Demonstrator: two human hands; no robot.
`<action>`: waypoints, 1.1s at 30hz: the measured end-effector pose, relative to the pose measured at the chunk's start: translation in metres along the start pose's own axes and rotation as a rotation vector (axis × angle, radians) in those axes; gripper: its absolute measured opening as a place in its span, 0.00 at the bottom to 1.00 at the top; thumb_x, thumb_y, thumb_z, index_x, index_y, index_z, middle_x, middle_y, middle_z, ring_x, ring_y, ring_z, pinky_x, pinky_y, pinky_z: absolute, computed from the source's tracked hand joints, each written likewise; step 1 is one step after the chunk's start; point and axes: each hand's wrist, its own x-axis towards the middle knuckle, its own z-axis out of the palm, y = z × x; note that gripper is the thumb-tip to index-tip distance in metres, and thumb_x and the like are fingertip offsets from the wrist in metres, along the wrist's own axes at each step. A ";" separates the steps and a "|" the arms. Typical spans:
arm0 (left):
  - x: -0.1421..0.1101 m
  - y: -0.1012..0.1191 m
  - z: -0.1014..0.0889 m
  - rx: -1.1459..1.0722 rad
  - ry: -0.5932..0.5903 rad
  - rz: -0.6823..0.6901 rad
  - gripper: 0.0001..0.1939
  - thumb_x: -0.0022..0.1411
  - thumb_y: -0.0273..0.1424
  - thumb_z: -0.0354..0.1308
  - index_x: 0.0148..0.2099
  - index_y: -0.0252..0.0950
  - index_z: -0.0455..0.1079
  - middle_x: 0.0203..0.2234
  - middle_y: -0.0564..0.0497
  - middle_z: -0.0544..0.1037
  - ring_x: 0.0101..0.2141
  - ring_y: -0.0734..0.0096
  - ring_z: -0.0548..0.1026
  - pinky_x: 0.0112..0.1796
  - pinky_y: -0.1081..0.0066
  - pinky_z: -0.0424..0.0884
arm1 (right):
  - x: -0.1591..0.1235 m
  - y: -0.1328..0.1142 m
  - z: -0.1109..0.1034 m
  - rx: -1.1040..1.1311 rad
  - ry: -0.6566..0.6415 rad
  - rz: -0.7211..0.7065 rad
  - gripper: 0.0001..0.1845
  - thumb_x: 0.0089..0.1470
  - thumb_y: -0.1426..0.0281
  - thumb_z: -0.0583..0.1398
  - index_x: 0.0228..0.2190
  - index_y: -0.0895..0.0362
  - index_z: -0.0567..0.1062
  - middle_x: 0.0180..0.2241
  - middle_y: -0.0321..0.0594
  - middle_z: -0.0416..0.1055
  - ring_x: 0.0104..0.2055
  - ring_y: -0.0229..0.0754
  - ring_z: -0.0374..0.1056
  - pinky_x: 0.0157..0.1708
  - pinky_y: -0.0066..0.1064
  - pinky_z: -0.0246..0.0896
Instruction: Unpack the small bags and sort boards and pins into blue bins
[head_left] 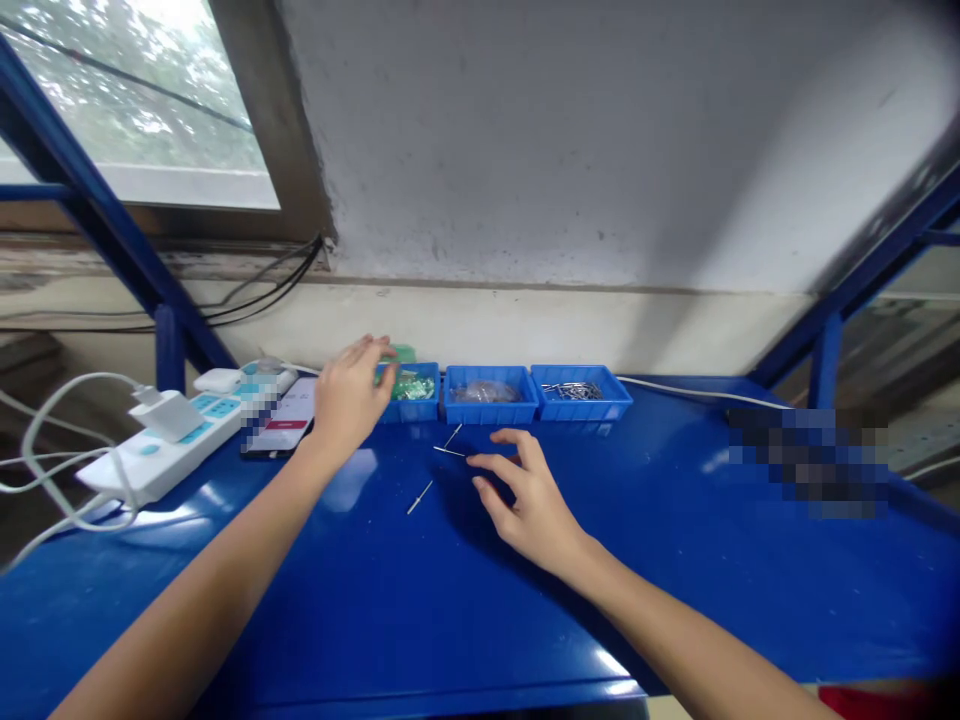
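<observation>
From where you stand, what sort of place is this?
Probably a small assembly workbench in a workshop: a blue metal bench against a scuffed wall, with blue bins of small parts and a few loose pin-like metal pieces near the hands.

A workshop, shown by the blue metal bench (pixel 570 620) and bins of small metal parts (pixel 577 391).

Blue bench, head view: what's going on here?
A person's bare hands are over the blue bench. The left hand is at the left bin, which holds green bits. The right hand has its fingertips by a thin metal piece; grip unclear. Two similar pieces lie nearby. The right bin holds metal pieces; the middle bin's contents are hard to make out.
</observation>
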 end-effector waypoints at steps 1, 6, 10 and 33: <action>0.003 -0.003 0.005 0.057 -0.133 0.021 0.12 0.62 0.36 0.51 0.43 0.36 0.71 0.49 0.44 0.75 0.56 0.53 0.63 0.52 0.53 0.62 | 0.001 0.001 0.000 0.000 0.007 0.014 0.09 0.55 0.70 0.56 0.38 0.54 0.74 0.47 0.47 0.58 0.49 0.48 0.59 0.47 0.43 0.62; -0.018 -0.002 0.020 0.118 -0.356 -0.023 0.26 0.64 0.46 0.45 0.59 0.37 0.61 0.61 0.41 0.59 0.61 0.47 0.54 0.53 0.43 0.54 | 0.007 0.015 -0.003 0.009 0.063 0.091 0.05 0.50 0.76 0.56 0.26 0.56 0.70 0.39 0.43 0.62 0.45 0.45 0.61 0.46 0.40 0.60; -0.045 0.011 0.016 0.008 -0.329 0.085 0.18 0.65 0.39 0.47 0.52 0.38 0.66 0.51 0.44 0.70 0.52 0.55 0.65 0.49 0.56 0.62 | 0.011 0.027 -0.005 0.007 0.070 0.102 0.06 0.47 0.77 0.56 0.23 0.56 0.70 0.37 0.42 0.63 0.43 0.45 0.60 0.45 0.40 0.58; -0.067 0.067 0.002 -0.486 -0.578 0.020 0.14 0.65 0.30 0.46 0.31 0.36 0.70 0.26 0.51 0.76 0.32 0.67 0.73 0.35 0.70 0.66 | 0.009 0.014 -0.002 -0.013 -0.096 -0.119 0.06 0.58 0.72 0.53 0.33 0.56 0.70 0.29 0.39 0.69 0.31 0.39 0.64 0.32 0.30 0.59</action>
